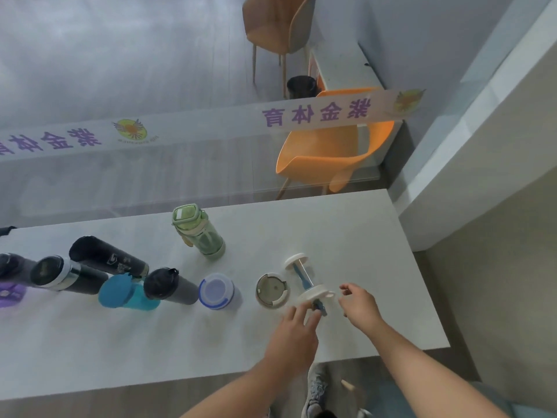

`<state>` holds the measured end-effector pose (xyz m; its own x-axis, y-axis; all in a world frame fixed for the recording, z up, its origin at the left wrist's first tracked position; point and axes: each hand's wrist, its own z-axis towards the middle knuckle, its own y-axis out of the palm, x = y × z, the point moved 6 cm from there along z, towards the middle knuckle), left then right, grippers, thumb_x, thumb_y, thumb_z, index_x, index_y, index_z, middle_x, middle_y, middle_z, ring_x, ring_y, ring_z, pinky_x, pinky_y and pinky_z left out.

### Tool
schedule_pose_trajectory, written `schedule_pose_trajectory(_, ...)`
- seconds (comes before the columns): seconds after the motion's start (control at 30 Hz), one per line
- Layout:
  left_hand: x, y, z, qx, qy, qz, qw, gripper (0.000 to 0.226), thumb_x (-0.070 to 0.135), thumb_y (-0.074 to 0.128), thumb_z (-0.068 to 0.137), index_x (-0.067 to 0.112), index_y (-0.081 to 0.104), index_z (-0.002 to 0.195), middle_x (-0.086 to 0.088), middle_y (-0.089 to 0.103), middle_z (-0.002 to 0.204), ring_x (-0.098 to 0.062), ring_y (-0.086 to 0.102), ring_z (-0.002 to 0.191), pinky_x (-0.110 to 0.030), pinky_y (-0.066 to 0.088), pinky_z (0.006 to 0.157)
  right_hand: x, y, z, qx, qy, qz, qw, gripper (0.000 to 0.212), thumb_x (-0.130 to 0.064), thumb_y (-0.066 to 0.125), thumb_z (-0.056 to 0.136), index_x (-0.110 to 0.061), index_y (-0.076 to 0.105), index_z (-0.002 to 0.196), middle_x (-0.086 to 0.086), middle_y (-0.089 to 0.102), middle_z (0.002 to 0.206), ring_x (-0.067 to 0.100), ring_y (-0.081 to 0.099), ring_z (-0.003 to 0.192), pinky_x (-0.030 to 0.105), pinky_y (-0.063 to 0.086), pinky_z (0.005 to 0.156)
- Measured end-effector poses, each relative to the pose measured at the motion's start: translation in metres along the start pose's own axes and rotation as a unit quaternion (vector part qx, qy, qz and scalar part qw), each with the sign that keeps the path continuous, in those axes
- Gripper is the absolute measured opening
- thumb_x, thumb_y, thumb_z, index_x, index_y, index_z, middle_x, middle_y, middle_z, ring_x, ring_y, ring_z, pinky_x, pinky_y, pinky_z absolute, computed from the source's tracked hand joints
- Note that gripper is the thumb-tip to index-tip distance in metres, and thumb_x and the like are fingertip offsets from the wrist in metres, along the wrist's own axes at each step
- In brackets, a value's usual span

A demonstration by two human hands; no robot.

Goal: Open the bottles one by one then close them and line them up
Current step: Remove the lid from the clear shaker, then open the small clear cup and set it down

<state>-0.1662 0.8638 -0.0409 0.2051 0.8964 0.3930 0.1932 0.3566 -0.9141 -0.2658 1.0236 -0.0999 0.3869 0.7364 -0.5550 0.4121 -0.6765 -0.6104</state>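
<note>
Several bottles stand in a row on the white table (346,233): a purple one at the far left, black ones (72,276), a teal one (126,292), a dark grey one (170,286), a blue-rimmed one (216,291) and a grey-lidded cup (272,290). A green bottle (200,232) stands apart behind the row. At the right end is a clear bottle with white lid (307,282). My left hand (297,327) touches its lid at the near side. My right hand (358,306) hovers just right of it, fingers apart.
A glass partition with purple lettering (316,111) rises behind the table. Beyond it stand an orange chair (328,155) and a tan chair (277,22). The table's right edge lies close to my right arm; a white wall is further right.
</note>
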Motion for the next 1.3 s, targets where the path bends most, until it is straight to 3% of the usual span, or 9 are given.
schedule_pose_trajectory(0.13,0.008,0.023,0.03,-0.025,-0.048,0.029,0.998,0.059,0.013,0.067,0.069,0.017,0.052,0.126,-0.013,0.048,0.138,-0.033,0.051,0.114,-0.038,0.056,0.078,0.009,0.021,0.029,-0.074,-0.046,-0.02,0.996,0.036,-0.024,0.059,0.094,-0.019,0.064,0.129,0.0,0.067,0.125,0.016,0.06,0.086,0.038,0.054,0.092)
schedule_pose_trajectory(0.3,-0.002,0.054,0.051,-0.099,-0.11,0.089,0.985,0.093,0.014,0.082,0.055,0.017,0.042,0.138,-0.024,0.038,0.148,-0.046,0.042,0.131,-0.05,0.046,0.097,0.008,0.029,0.044,-0.101,-0.089,-0.063,0.989,0.014,-0.03,0.057,0.094,-0.026,0.07,0.1,-0.003,0.073,0.092,0.02,0.067,0.071,0.032,0.056,0.076)
schedule_pose_trajectory(0.4,-0.005,0.055,0.058,-0.124,-0.111,0.11,0.98,0.09,0.021,0.083,0.058,0.018,0.04,0.138,-0.024,0.035,0.149,-0.047,0.041,0.13,-0.057,0.041,0.101,0.004,0.021,0.042,-0.115,-0.101,-0.072,0.986,0.016,-0.033,0.057,0.097,-0.023,0.07,0.095,-0.003,0.073,0.088,0.018,0.069,0.055,0.032,0.057,0.067)
schedule_pose_trajectory(0.6,0.009,0.008,0.072,-0.085,-0.068,0.12,0.987,0.081,0.033,0.084,0.06,0.024,0.047,0.132,-0.017,0.042,0.146,-0.041,0.047,0.124,-0.051,0.046,0.094,-0.018,-0.02,0.027,-0.139,-0.105,-0.036,0.984,0.017,-0.026,0.059,0.098,-0.017,0.073,0.099,0.002,0.075,0.093,0.01,0.059,0.052,0.02,0.051,0.053)
schedule_pose_trajectory(0.7,0.005,-0.013,0.085,-0.074,-0.069,0.126,0.987,0.074,0.026,0.079,0.063,0.023,0.047,0.13,-0.016,0.042,0.145,-0.038,0.049,0.12,-0.046,0.049,0.088,-0.036,-0.037,0.023,-0.118,-0.123,-0.034,0.985,0.018,-0.023,0.059,0.097,-0.018,0.073,0.087,-0.001,0.075,0.085,0.006,0.056,0.058,0.022,0.048,0.062)
schedule_pose_trajectory(0.77,0.0,-0.023,0.094,-0.071,-0.08,0.124,0.986,0.071,0.023,0.078,0.064,0.023,0.047,0.127,-0.014,0.044,0.141,-0.035,0.053,0.111,-0.041,0.05,0.08,-0.044,-0.044,0.023,-0.108,-0.123,-0.039,0.986,0.018,-0.022,0.058,0.096,-0.019,0.07,0.083,-0.005,0.072,0.079,0.003,0.056,0.061,0.016,0.043,0.059)
schedule_pose_trajectory(0.9,0.0,-0.036,0.101,-0.075,-0.092,0.097,0.988,0.073,0.023,0.077,0.066,0.03,0.043,0.13,-0.002,0.053,0.118,-0.026,0.055,0.084,-0.035,0.046,0.061,-0.049,-0.049,0.027,-0.094,-0.097,-0.032,0.99,0.02,-0.02,0.057,0.095,-0.019,0.067,0.078,-0.004,0.067,0.071,0.006,0.055,0.057,0.022,0.044,0.059)
schedule_pose_trajectory(1.03,-0.003,-0.038,0.105,-0.092,-0.088,0.101,0.987,0.071,0.02,0.074,0.066,0.03,0.041,0.129,-0.006,0.053,0.119,-0.03,0.055,0.088,-0.036,0.049,0.061,-0.058,-0.057,0.034,-0.071,-0.083,-0.019,0.994,0.023,-0.021,0.058,0.095,-0.024,0.064,0.073,-0.001,0.069,0.075,0.018,0.061,0.065,0.026,0.048,0.067)
schedule_pose_trajectory(1.3,0.001,-0.049,0.099,-0.076,-0.076,0.105,0.989,0.062,0.027,0.074,0.071,0.03,0.045,0.125,-0.008,0.054,0.124,-0.032,0.058,0.096,-0.038,0.052,0.067,-0.073,-0.073,0.028,-0.047,-0.098,-0.087,0.99,0.028,-0.023,0.052,0.095,-0.006,0.067,0.079,0.007,0.072,0.079,0.028,0.066,0.081,0.035,0.052,0.075)
